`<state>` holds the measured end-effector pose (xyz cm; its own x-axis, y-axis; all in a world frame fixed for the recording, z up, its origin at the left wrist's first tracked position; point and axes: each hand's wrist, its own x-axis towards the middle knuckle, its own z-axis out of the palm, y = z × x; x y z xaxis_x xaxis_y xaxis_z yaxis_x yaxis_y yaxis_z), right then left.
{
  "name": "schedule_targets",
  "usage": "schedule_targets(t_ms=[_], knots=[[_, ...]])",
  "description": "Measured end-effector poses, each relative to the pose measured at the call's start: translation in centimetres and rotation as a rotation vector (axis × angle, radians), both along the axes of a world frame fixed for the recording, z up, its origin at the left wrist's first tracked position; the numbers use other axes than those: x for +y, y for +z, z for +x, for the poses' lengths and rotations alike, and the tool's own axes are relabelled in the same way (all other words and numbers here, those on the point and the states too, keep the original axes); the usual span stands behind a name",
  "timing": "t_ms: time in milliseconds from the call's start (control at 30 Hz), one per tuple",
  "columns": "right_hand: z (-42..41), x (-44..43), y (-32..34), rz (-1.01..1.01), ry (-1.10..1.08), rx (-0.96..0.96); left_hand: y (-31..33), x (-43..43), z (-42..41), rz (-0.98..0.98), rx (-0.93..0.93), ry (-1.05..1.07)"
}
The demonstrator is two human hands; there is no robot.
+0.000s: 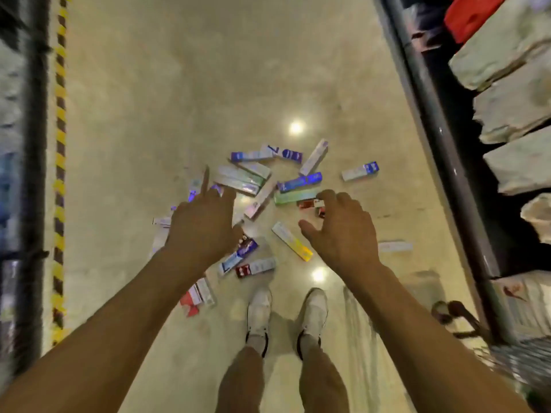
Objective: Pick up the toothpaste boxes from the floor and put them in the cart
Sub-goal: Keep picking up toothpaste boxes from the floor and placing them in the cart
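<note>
Toothpaste boxes [299,181] are all on the floor [193,79], in a loose pile just ahead of 2 white shoes [259,314]. 1 stray box [360,171] lies right of the pile, toward the rail. 1 pale box [395,246] is beside the right wrist.

Left hand [202,228] is over the pile's left side, index finger [205,180] straight, the rest loosely bent, holding nothing. Right hand [343,231] is over the pile's right side, fingers curled, thumb apart. A red box [307,204] shows at its fingertips; I cannot tell if it's pinched or just lying below.

Edges: yellow-black striped line [60,138] and a dark rack post [32,174] on the left. On the right, a dark shelf rail [438,138] with pale wrapped bundles [507,49] behind it. The aisle runs between them, with open floor beyond the pile.

Blurred wire mesh [524,362] at lower right; cannot tell what it is.
</note>
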<state>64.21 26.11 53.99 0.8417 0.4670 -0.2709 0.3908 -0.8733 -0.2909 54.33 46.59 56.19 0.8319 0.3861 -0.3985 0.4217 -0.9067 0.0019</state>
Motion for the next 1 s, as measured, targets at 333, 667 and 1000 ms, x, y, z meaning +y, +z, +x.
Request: schedule_targets(t_ms=[333,667,1000], knots=[[-3.0,1.4,-37.1,-0.041,0.004,0.107,-37.7,-0.3,-2.9,-0.219,0.079,0.115],[-4.6,1.1,-59.5,-0.128,-0.009,0.116,-60.1,-4.5,-8.0,-0.209,0.208,0.037],[-2.7,0.5,-67.7,-0.195,-0.110,0.054,-68.3,-6.3,-9.2,-0.147,0.238,-0.020]])
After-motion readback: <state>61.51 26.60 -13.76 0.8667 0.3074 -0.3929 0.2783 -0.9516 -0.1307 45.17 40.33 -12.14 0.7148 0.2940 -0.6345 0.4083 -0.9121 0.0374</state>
